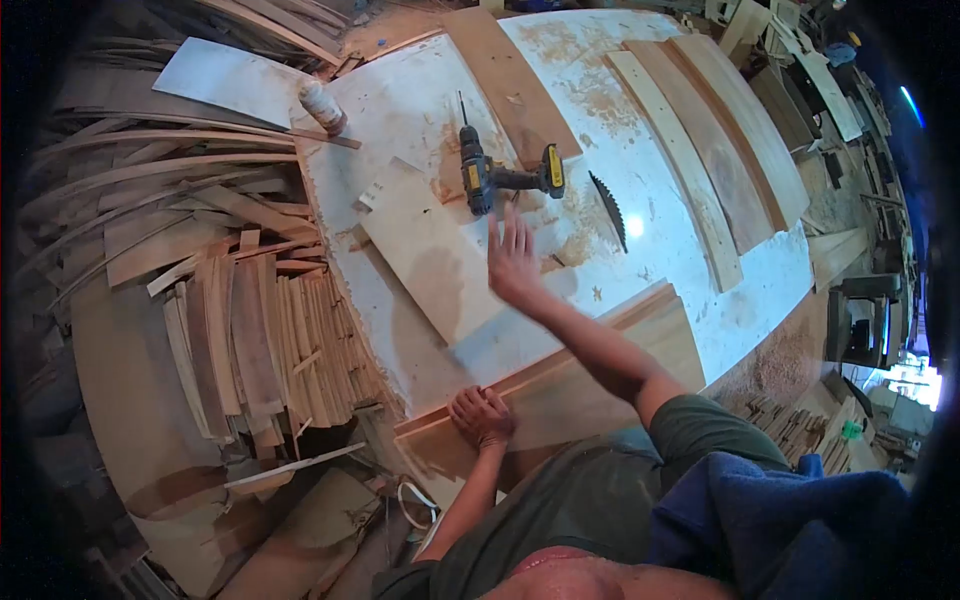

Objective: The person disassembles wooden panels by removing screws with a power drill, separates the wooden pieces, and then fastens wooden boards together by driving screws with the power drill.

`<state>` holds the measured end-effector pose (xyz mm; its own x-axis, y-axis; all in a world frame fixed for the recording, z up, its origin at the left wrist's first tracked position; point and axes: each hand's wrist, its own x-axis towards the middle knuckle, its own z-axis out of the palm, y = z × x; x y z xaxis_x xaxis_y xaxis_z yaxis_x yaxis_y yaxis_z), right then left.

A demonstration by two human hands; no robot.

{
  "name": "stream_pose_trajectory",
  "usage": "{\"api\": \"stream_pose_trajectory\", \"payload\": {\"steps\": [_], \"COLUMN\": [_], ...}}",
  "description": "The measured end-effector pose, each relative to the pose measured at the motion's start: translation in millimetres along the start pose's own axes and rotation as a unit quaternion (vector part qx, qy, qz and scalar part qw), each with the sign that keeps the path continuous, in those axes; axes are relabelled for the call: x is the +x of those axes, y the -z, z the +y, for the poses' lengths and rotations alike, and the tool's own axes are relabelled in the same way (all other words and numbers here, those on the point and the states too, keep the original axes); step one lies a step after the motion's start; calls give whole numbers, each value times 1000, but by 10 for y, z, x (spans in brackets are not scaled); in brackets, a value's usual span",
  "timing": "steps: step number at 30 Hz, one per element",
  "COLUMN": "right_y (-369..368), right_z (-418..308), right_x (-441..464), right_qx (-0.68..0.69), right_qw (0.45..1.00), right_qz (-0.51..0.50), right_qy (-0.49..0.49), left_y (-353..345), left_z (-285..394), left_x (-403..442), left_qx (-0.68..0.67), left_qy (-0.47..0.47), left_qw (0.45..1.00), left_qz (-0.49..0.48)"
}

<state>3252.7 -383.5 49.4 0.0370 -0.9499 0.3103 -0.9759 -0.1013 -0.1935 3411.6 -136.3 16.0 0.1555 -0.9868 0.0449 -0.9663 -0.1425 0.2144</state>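
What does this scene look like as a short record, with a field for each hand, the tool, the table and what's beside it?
Left hand: on the near board
Right hand: fingers spread, by the cordless drill; contact unclear
Tool: cordless drill lying down, bit fitted
Table: white top; also bears a toothed blade, a bottle and a pale board
Beside table: stacked wood strips on the left

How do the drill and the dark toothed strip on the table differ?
The drill is bulky, black and yellow; the toothed strip is thin and plain dark. The drill lies close to the right hand, while the strip lies farther from it. Both rest on the white tabletop.
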Motion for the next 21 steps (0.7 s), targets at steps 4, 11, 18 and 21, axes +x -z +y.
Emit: {"api": "stream_pose_trajectory", "payload": {"steps": [4, 11, 18, 21], "right_y": [-643, -493, 1356, 1984], "right_z": [776, 1016, 901, 1061], "right_x": [841, 1362, -37, -1357], "right_qx": [-102, 12, 375, 667], "right_qw": [991, 984, 907, 696], "right_qz": [60, -176, -167, -193], "right_qy": [58, -8, -96, -181], "left_y": [51, 51, -140, -369], "left_z": [62, -13, -21, -105], "left_x": [20, -62, -95, -139], "left_qx": [-14, -52, -87, -28], "left_qy": [20, 34, 10, -9], "left_qw": [999, 997, 992, 985], "left_qz": [-23, 41, 95, 169]}}
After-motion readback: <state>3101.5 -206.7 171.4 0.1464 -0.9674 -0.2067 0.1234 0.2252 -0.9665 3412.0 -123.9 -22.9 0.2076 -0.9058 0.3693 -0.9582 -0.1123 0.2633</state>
